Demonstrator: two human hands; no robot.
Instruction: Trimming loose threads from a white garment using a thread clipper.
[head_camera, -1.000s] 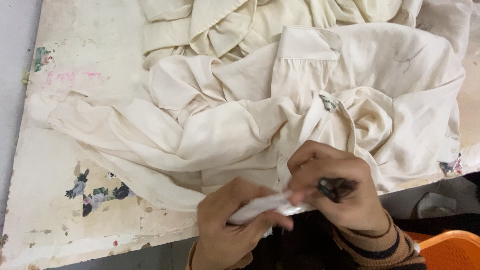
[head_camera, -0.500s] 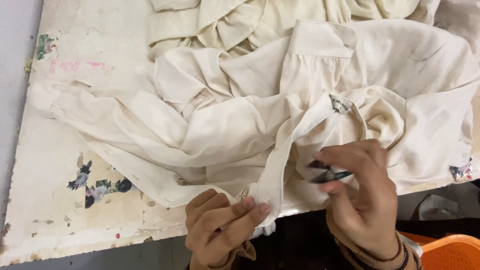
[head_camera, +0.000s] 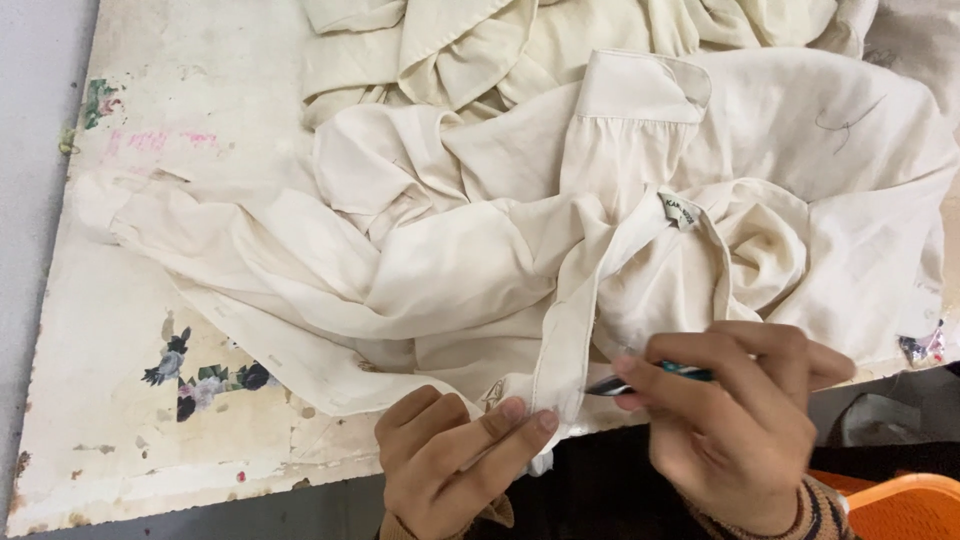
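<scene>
A crumpled cream shirt (head_camera: 480, 250) lies spread across a worn white table (head_camera: 120, 400). A narrow strip of its front edge (head_camera: 575, 310) runs down to the table's near edge. My left hand (head_camera: 450, 460) pins the lower end of that strip between thumb and fingers. My right hand (head_camera: 730, 420) holds a small dark tool with a teal handle (head_camera: 650, 378), its tip pointed left at the strip. A small label (head_camera: 682, 212) shows at the collar.
More cream garments (head_camera: 500, 40) are piled at the back of the table. A faded flower print (head_camera: 205, 375) marks the table's left part. An orange plastic seat (head_camera: 900, 505) sits at the lower right, below the table edge.
My left hand let go of a white stick-like object and now pinches the shirt's strip. My right hand shifted right and lowered the tool toward the strip.
</scene>
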